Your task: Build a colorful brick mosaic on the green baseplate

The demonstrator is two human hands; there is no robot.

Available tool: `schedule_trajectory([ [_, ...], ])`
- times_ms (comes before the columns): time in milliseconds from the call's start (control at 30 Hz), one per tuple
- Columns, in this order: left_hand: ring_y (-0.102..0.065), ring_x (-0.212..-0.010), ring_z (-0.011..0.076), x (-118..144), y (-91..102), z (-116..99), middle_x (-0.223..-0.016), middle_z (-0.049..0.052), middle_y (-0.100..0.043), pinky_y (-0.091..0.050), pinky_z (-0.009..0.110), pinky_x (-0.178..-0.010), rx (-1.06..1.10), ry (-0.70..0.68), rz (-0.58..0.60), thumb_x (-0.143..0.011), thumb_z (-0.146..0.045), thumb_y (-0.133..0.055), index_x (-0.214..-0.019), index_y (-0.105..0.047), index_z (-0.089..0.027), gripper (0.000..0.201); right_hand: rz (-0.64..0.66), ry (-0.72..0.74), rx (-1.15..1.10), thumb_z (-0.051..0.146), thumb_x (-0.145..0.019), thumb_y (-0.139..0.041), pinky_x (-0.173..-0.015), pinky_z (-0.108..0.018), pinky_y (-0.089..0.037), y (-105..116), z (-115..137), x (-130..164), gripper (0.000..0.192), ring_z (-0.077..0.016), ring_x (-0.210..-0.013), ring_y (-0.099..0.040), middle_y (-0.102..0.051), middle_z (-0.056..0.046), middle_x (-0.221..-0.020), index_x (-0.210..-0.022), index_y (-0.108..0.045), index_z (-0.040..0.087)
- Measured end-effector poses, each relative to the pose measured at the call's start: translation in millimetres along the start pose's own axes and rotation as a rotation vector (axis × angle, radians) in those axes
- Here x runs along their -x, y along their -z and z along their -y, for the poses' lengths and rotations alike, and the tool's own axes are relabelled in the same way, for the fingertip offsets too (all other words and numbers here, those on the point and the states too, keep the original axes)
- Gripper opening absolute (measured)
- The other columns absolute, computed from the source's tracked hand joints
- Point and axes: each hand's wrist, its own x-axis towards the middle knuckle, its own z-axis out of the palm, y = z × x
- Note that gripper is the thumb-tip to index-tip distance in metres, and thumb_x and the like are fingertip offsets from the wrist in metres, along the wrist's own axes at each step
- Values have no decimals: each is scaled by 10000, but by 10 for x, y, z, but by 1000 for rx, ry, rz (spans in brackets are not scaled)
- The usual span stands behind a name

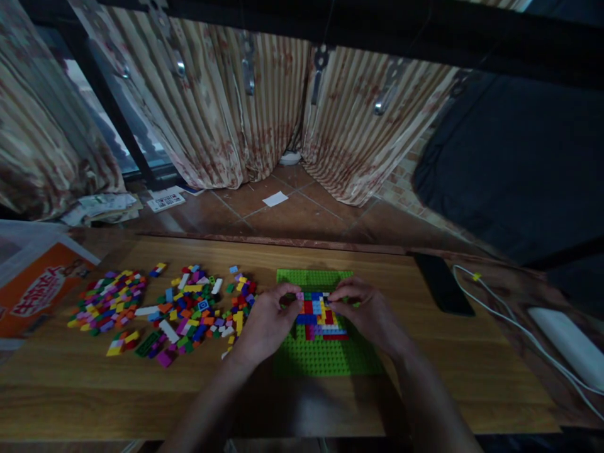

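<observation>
A green studded baseplate lies flat on the wooden table. A patch of small bricks in red, blue, yellow and white is stuck on its middle. My left hand rests on the plate's left side, fingertips pinched at a small pink brick on the patch's top left edge. My right hand sits on the right side, its fingers curled down onto the top of the patch. Whether the right hand holds a brick is hidden by its fingers.
Loose bricks in many colours lie in two heaps, one left of the plate and one farther left. An orange bag is at the far left edge. A black phone, a white cable and a white device lie to the right.
</observation>
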Motion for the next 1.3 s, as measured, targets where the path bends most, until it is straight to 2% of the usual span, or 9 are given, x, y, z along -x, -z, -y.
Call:
schedule_trajectory([
  [100,-565,-601,135,16,-18,-28,-804,4,-691,-425,250,-583,-23,-19,-7,-819,-272,-576,-1032,-684,-195,251,18,0,19,238,-758,-700,-778,-309,-459,-22,-18,-12,62,-154,-846,-611,-616,-16,-944,-792,-752,234],
  [333,-591,-635,145,14,-10,-31,-815,10,-695,-442,257,-623,-49,-19,-4,-816,-228,-566,-1061,-677,-190,271,17,14,-35,273,-736,-732,-774,-316,-467,-64,-128,-56,49,-164,-843,-601,-610,-18,-921,-760,-747,233],
  [567,-534,-579,128,28,-5,-63,-722,-15,-652,-414,252,-608,-73,-9,-2,-816,-216,-568,-1015,-680,-193,230,19,28,-111,311,-709,-761,-699,-298,-466,-77,-210,-91,92,-160,-770,-588,-626,-14,-853,-712,-727,226],
  [833,-538,-577,120,18,-18,-29,-727,-18,-652,-413,238,-593,-27,-10,4,-801,-188,-576,-1016,-681,-194,239,43,70,-141,340,-745,-753,-750,-308,-472,-49,-188,-74,124,-167,-813,-605,-615,-17,-850,-705,-731,225],
  [1300,-558,-577,131,13,-24,-41,-631,-35,-611,-454,250,-627,-19,-41,2,-802,-155,-575,-966,-690,-194,204,108,139,-28,360,-786,-718,-701,-306,-468,-22,-230,-126,148,-164,-770,-605,-611,-19,-841,-706,-726,235],
])
